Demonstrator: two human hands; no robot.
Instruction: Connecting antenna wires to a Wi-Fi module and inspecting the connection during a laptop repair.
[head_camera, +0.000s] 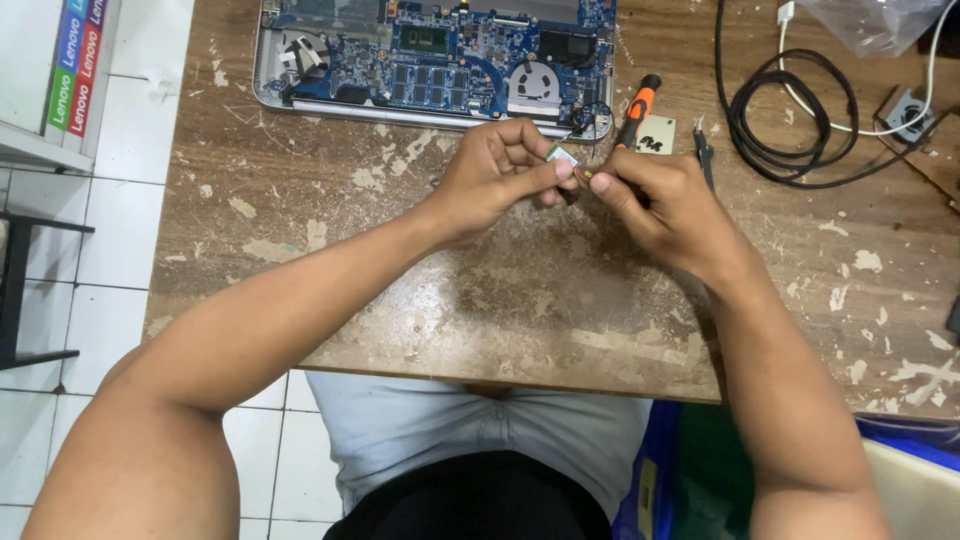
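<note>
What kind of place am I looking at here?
Most likely a small electronics repair bench. An opened laptop with its circuit board and fans exposed lies on a worn wooden table, an orange-handled screwdriver lies beside it, and both hands pinch a small green part.

A single head-worn camera looks almost straight down from above the person's shoulders, close over the worn wooden table (520, 300). The near table edge crosses the lower frame, with the lap and tiled floor (120, 250) below it; the opened laptop (435, 60) lies at the top edge, farthest away.
</note>
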